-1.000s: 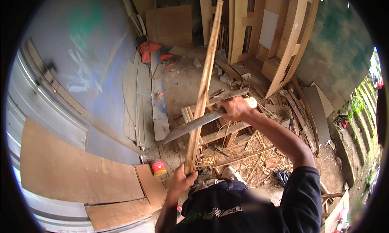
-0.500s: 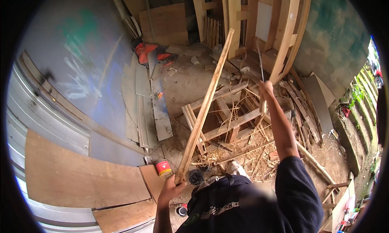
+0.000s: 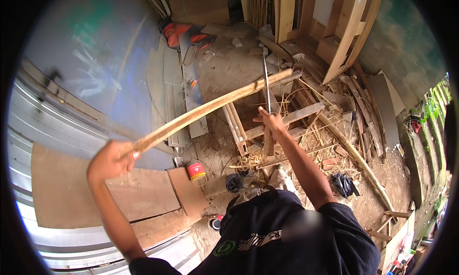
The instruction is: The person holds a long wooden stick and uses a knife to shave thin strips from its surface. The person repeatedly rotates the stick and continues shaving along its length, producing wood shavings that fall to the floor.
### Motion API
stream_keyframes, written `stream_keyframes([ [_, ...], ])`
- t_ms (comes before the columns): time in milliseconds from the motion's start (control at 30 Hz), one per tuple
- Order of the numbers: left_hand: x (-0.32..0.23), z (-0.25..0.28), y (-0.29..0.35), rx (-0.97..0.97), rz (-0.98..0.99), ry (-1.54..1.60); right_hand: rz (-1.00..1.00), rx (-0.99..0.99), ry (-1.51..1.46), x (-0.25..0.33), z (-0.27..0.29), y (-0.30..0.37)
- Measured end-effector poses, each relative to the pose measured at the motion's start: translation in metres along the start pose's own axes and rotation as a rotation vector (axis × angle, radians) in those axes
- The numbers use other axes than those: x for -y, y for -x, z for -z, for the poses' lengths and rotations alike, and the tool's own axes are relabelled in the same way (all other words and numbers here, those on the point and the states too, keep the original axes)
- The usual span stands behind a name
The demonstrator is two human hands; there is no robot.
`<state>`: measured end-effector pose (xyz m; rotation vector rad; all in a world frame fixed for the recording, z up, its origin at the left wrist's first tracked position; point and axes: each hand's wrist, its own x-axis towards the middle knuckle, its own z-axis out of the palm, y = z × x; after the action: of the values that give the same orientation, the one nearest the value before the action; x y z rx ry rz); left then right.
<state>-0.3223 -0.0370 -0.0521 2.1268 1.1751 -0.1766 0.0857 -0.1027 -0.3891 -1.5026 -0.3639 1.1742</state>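
Observation:
My left hand (image 3: pixel 113 161), at the left, is closed round the near end of a long wooden strip (image 3: pixel 205 108). The strip slants up and away to the right, its far end over a low wooden frame (image 3: pixel 299 113). In my right hand (image 3: pixel 271 124) is a long knife (image 3: pixel 268 102) with a narrow, straight blade and what looks like a wooden handle. The blade points away from me and crosses the strip near its far end; whether they touch I cannot tell.
Pale shavings (image 3: pixel 306 150) litter the ground round the frame. A red tin (image 3: pixel 195 171) and a plywood sheet (image 3: pixel 95 189) lie to the left. A long pole (image 3: pixel 358 158) and stacked boards (image 3: pixel 366 117) are at the right. Tall timber frames (image 3: pixel 351 36) stand at the back.
My left hand has risen and moved left, so the strip has swung from steep to a flatter slant. My right hand has brought the knife left and nearer, across the strip.

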Motion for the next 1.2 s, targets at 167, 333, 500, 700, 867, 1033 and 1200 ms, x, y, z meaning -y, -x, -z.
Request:
stream_keyframes([
  [167,-0.064,0.032,-0.002,0.087,0.071,-0.151,-0.057,0.014,-0.416,-0.028,-0.045,0.0],
  [333,-0.101,0.058,0.013,0.076,0.166,-0.226,-0.044,0.113,-0.946,-0.034,-0.062,-0.017],
  [500,-0.118,0.08,0.014,-0.062,0.075,-0.171,-0.202,0.118,-1.013,-0.041,-0.069,-0.019],
  [700,-0.119,0.101,0.002,-0.149,-0.02,-0.12,-0.217,0.25,-1.194,-0.047,-0.081,-0.018],
  [867,-0.124,0.098,-0.013,-0.219,-0.206,-0.039,-0.228,0.3,-1.047,-0.051,-0.088,-0.033],
  [1033,-0.128,0.078,-0.053,-0.164,-0.299,-0.011,-0.29,0.347,-0.82,-0.071,-0.084,-0.052],
  [1200,-0.142,0.085,-0.081,-0.294,-0.301,-0.072,-0.353,0.195,-0.605,-0.101,-0.068,-0.051],
])
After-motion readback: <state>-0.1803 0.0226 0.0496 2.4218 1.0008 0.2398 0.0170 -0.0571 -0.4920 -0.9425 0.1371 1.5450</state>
